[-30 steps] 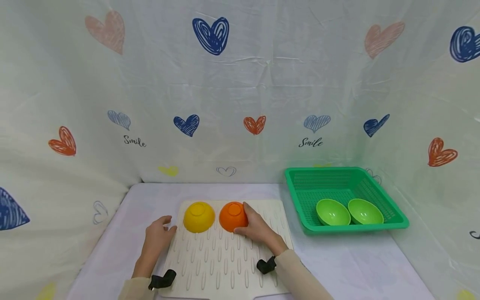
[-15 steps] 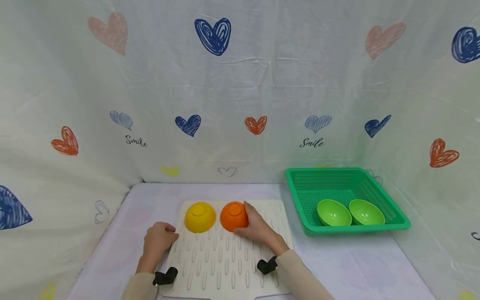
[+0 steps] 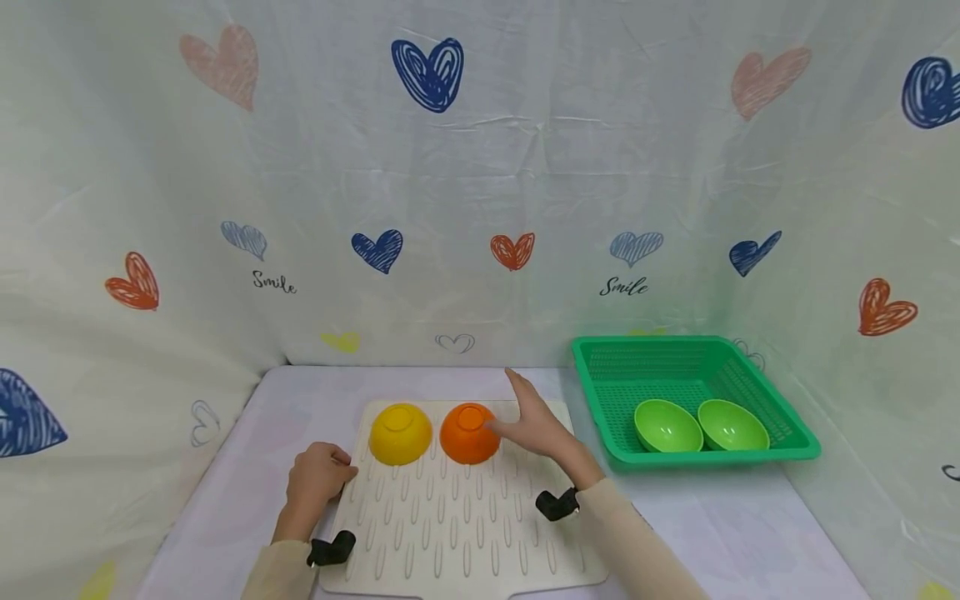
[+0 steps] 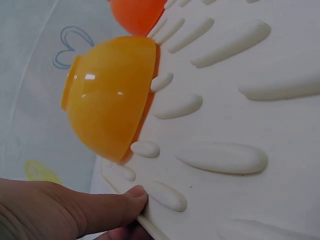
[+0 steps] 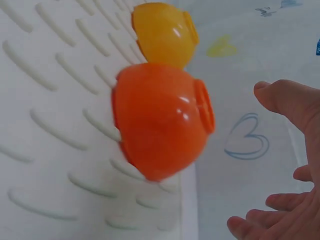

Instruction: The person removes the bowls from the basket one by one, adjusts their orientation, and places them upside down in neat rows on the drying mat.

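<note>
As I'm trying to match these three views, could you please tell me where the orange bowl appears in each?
Head: orange bowl, below centre, upside down on the ridged white board.
Left wrist: orange bowl, top edge, left of centre, partly cut off.
Right wrist: orange bowl, near the centre.
Shared landmark: yellow bowl, beside it.

Orange bowl (image 3: 468, 435) and yellow bowl (image 3: 401, 435), upside down on white ridged board (image 3: 459, 525)
</note>
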Demonstrator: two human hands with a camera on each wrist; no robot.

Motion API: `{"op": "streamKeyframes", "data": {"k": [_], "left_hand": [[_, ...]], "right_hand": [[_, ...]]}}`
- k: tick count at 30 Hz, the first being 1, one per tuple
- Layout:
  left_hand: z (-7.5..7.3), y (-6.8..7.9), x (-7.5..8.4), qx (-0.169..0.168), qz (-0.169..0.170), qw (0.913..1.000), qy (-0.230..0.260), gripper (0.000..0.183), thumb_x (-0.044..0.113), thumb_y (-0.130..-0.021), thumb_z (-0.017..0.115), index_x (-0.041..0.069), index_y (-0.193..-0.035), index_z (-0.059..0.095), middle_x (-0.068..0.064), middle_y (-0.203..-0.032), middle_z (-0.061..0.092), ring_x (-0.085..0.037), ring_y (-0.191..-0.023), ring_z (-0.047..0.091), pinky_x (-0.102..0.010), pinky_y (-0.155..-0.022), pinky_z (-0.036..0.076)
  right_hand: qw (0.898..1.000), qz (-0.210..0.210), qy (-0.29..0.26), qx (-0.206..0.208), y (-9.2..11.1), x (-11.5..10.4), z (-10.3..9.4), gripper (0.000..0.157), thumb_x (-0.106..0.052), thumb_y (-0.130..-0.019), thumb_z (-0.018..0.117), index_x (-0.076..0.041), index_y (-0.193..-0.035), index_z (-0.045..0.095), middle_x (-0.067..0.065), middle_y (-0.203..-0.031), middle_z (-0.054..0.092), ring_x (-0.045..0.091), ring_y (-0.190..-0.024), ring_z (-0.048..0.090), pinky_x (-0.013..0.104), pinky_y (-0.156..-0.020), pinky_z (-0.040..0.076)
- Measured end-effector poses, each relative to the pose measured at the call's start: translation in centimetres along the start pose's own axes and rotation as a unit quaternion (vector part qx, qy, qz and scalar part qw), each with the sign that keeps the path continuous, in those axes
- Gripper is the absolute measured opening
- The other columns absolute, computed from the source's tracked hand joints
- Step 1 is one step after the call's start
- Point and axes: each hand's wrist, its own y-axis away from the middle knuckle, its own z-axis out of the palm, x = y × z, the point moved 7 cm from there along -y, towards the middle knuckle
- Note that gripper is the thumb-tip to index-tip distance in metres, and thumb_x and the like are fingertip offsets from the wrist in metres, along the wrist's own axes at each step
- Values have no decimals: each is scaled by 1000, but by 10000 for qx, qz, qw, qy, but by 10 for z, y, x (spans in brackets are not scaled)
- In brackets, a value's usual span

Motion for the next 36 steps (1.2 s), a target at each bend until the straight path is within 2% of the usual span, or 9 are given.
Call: {"op": "streamKeyframes", "data": {"k": [7,12,18,21,27,36], "left_hand": [[-2,1,1,-5,-36,10000,81,16,10,-86,78,-4,-90,71,-10,-75,69,-17,-54,58,-30,-49,49],[-5,3,3,24,-105,9999,53,16,9,-86,79,-4,-90,71,-11,-75,68,-17,-54,58,-29,-49,49],[-3,3,3,-5,-88,9999,86,18,9,-87,78,-6,-93,70,-13,-78,68,-18,-53,58,-30,-48,50],[-1,3,1,-7,-36,10000,90,19,9,-87,78,-6,-94,70,-14,-79,69,-18,-52,58,-30,-48,50],[0,1,-2,-12,-7,10000,58,19,9,-87,78,-6,-95,70,-14,-80,69,-19,-51,58,-31,-47,50],[-1,1,-1,-45,-184,9998,67,19,10,-86,80,-5,-93,70,-13,-79,69,-19,-54,58,-30,-49,50]], "right_hand": [[9996,-153,24,223,-8,-3,-53,99,-34,-93,75,-3,-164,14,22,-170,17,44,-153,27,62,-116,37],[9993,3,-59,365,-12,2,-91,100,-33,-94,74,-2,-164,10,26,-169,14,49,-152,26,64,-115,37],[9982,360,187,451,-13,29,-136,103,-44,-96,71,-6,-166,5,27,-169,13,52,-150,27,67,-112,39],[9973,526,277,440,-11,45,-154,104,-48,-97,68,-6,-166,2,29,-169,12,54,-150,23,70,-112,36],[9939,868,573,362,-5,74,-177,106,-51,-98,65,-3,-165,-2,31,-168,8,56,-152,15,74,-114,27],[9891,1148,913,114,6,108,-192,108,-50,-98,65,8,-161,0,41,-163,9,63,-147,17,76,-112,29]]}}
